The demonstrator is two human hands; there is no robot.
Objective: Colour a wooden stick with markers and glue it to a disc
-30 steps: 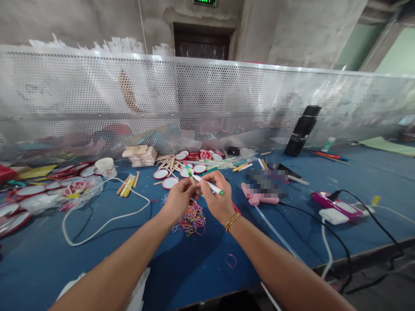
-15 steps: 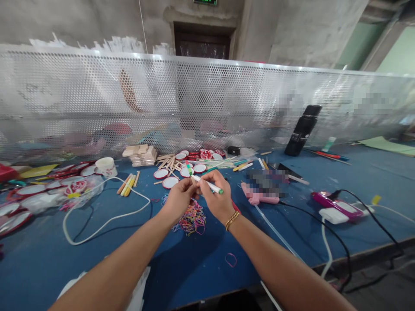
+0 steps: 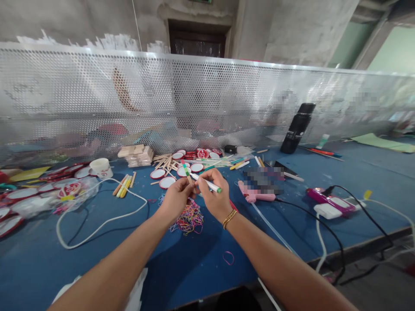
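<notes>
Between the fingers of my left hand (image 3: 177, 198) is a wooden craft stick (image 3: 185, 167), held upright, its top coloured red and green. My right hand (image 3: 214, 192) grips a white marker (image 3: 209, 185) with a green end, its tip at the stick. Below my hands lies a heap of coloured rubber bands (image 3: 188, 218), partly hidden by my left hand. One pink rubber band (image 3: 228, 258) rests apart, nearer the table edge. Just beyond my hands are red-rimmed white lids (image 3: 167, 182) and a pile of loose craft sticks (image 3: 165, 163).
Stacked craft sticks (image 3: 139, 155), a paper cup (image 3: 101, 168) and several markers (image 3: 122, 185) stand to the left, beside a white cable (image 3: 106, 226). To the right are a pink glue gun (image 3: 259, 196), a black bottle (image 3: 297, 128) and a purple power strip (image 3: 330, 203). A perforated metal panel (image 3: 207, 95) borders the back.
The whole view has shifted slightly, so things on the table appear a little further left. Both hands keep their holds, and green now reaches lower on the stick.
</notes>
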